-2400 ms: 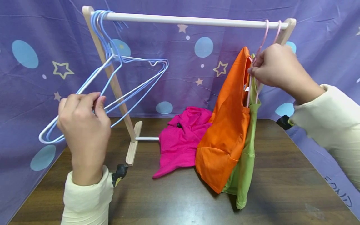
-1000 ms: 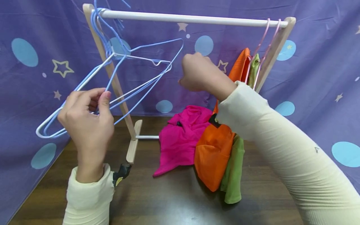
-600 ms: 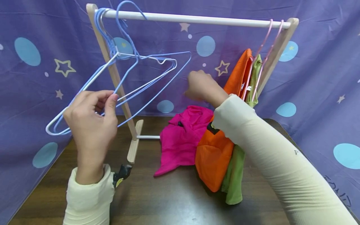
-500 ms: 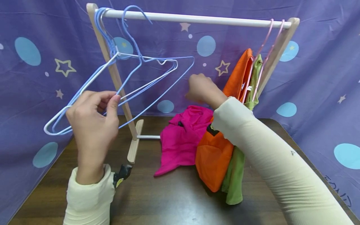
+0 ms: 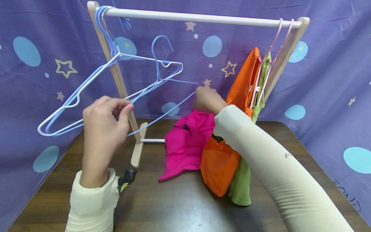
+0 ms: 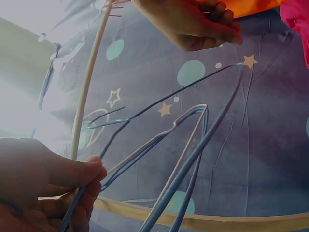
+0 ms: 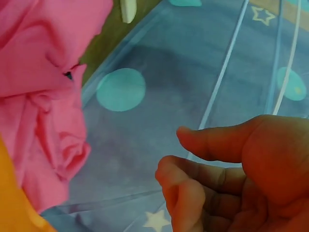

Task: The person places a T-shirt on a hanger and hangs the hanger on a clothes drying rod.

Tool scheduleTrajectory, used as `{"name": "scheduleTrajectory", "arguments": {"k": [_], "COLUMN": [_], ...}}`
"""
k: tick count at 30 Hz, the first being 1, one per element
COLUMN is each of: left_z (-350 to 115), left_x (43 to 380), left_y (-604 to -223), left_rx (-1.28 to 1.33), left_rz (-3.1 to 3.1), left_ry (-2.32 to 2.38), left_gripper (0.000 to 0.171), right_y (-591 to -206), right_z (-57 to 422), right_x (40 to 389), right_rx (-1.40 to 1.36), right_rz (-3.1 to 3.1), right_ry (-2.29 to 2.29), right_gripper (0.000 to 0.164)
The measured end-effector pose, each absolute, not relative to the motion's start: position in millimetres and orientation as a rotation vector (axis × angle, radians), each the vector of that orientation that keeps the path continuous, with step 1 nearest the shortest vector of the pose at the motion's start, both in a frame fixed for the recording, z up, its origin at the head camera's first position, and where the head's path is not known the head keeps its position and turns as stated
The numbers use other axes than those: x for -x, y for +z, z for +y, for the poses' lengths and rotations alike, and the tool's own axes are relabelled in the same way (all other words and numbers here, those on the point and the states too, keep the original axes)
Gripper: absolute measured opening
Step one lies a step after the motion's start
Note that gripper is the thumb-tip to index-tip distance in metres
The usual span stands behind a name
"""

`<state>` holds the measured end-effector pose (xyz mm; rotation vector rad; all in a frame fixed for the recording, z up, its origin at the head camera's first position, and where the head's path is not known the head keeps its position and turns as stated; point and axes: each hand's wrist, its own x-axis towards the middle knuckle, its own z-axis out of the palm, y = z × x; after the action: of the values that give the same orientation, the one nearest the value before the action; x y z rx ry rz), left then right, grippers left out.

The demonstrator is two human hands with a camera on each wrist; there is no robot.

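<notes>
My left hand (image 5: 105, 129) pinches a blue wire hanger (image 5: 152, 48) between thumb and fingertips along one shoulder. This hanger is off the rail, its hook free in the air below the bar. Close to its far end is my right hand (image 5: 210, 100). In the right wrist view that hand (image 7: 212, 179) has loosely bent fingers, a gap between thumb and forefinger, and nothing gripped; the wire runs behind it. A white hanger (image 5: 145, 58) and blue ones hang at the rail's left end, just behind my left hand.
A white rail (image 5: 188, 17) on wooden posts spans the table (image 5: 174, 206). Orange (image 5: 220, 161) and green (image 5: 240, 190) garments hang at right on pink hangers (image 5: 282, 42). A crumpled magenta garment (image 5: 185, 151) lies on the table beside them.
My right hand has left the pink hangers and come over to the left. The pinched blue hanger has come off the rail and moved down and right with my left hand.
</notes>
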<state>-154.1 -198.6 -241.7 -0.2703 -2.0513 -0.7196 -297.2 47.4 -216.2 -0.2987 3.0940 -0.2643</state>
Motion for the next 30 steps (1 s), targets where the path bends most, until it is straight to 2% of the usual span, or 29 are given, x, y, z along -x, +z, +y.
{"name": "scheduleTrajectory", "arguments": {"k": [4, 12, 18, 23, 30], "left_z": [-199.2, -200.5, -200.6, -201.7, -203.5], "left_x": [155.8, 157.5, 158.3, 158.7, 159.5], "left_y": [-244.1, -246.7, -245.8, -245.6, -246.3], "left_rx": [0.269, 0.274, 0.285, 0.282, 0.270], "left_rz": [-2.115, -2.170, -2.186, -2.189, -2.198], "left_ry": [-0.699, -0.688, -0.681, -0.672, -0.670], "left_gripper": [0.009, 0.009, 0.009, 0.009, 0.009], "right_y": [-229.0, -257.0, -276.0, -296.6, -327.2], "right_z": [47.2, 56.6, 64.2, 64.3, 61.8], "right_x": [300.2, 306.7, 312.0, 322.4, 330.8], "right_rx": [0.263, 0.139, 0.122, 0.256, 0.459], "right_rz": [3.089, 3.061, 3.073, 3.113, 3.056], "right_ry": [-0.295, -0.341, -0.386, -0.425, -0.418], "right_gripper": [0.015, 0.031, 0.029, 0.026, 0.051]}}
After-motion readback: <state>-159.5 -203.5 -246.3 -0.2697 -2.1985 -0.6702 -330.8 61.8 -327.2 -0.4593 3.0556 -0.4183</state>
